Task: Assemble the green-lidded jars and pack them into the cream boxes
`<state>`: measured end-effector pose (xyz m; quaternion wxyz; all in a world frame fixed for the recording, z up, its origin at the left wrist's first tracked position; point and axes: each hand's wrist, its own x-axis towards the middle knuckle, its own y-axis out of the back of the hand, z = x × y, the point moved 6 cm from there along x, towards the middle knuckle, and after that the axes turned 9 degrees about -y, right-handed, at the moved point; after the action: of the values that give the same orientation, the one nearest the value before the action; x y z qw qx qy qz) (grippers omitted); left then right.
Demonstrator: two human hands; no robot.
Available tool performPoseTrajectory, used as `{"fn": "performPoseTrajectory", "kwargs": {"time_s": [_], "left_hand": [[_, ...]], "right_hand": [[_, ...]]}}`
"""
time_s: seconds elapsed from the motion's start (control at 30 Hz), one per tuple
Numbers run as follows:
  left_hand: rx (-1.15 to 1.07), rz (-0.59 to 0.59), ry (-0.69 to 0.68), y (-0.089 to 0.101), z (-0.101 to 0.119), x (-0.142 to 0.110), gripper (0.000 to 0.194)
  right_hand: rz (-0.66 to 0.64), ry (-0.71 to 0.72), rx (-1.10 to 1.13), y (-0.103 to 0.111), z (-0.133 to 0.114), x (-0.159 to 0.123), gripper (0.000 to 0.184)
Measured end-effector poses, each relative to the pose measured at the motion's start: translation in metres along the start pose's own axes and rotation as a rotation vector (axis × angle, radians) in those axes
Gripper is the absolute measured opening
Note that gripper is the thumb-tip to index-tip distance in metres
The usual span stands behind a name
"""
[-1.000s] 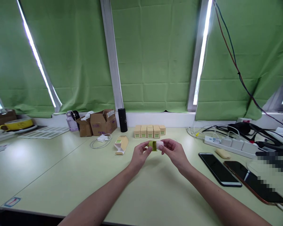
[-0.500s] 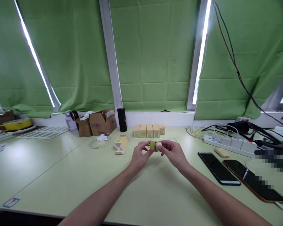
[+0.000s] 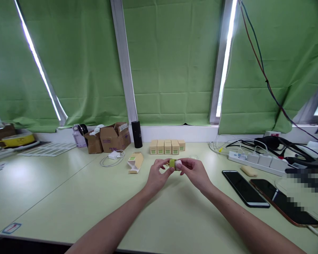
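Observation:
Above the middle of the table, my left hand [image 3: 157,176] pinches a small green band-like holder [image 3: 172,163] between thumb and fingers. A bit of gold-coloured metal shows at the holder's left end. Against its right side my right hand [image 3: 197,173] grips a small white rounded piece [image 3: 177,164]. The two pieces touch; whether the white one sits inside the green one I cannot tell. Beyond my left hand lies an opened small cardboard box [image 3: 136,163] with a green-framed label. A row of several small tan boxes [image 3: 168,147] stands behind my hands.
Two phones [image 3: 245,188] and a power strip [image 3: 257,163] with cables occupy the right side. At the back left are a brown carton [image 3: 115,138], a black cylinder [image 3: 136,134] and a white charger [image 3: 113,155] with its cable. Green blinds [image 3: 172,63] hang behind the table.
The green holder has turned slightly between my fingers, and more of the white piece shows beside it. Both hands keep nearly the same place.

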<state>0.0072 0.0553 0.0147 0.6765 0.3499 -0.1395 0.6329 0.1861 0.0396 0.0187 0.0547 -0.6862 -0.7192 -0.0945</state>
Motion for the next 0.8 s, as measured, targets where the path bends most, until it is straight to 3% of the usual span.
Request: {"fn": "performPoseTrajectory", "kwargs": {"time_s": [0.47,0.8], "left_hand": [[0.014,-0.017,-0.062,-0.0032,0.0060,-0.0021,0.043],[0.015,0.026,-0.019,-0.0045,0.0069,-0.0046,0.038]], "right_hand": [[0.041,-0.003,0.003,-0.0024,0.0037,-0.0030,0.060],[0.023,0.021,0.019,-0.0040,0.0042,-0.0030,0.058]]}}
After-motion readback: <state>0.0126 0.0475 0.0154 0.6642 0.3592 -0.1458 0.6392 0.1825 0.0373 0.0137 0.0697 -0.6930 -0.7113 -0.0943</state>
